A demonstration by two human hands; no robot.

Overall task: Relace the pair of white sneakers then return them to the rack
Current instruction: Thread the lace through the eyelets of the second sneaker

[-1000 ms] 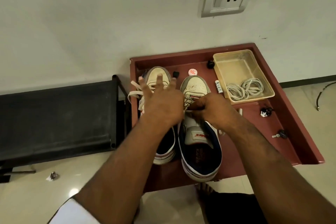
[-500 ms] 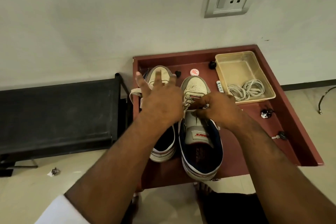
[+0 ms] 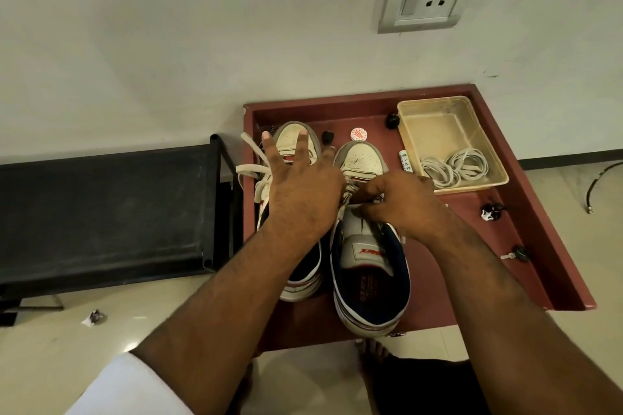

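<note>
Sneakers point(image 3: 367, 246) sit side by side on the red tray point(image 3: 539, 246), at 9 o'clock from the plastic tub point(image 3: 451, 131) — right hand point(image 3: 401, 205) pinching soft, limp lace point(image 3: 350, 199) best gripped near its tip — left hand point(image 3: 300, 192) splayed, holding nothing.

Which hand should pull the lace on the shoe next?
Probably the right hand: it already pinches the lace over the right sneaker. The left hand has spread fingers above the left sneaker.

right hand point(image 3: 401, 205): pinches lace on right sneaker point(image 3: 369, 246) | left hand point(image 3: 300, 192): fingers spread above left sneaker point(image 3: 296, 148)
</note>
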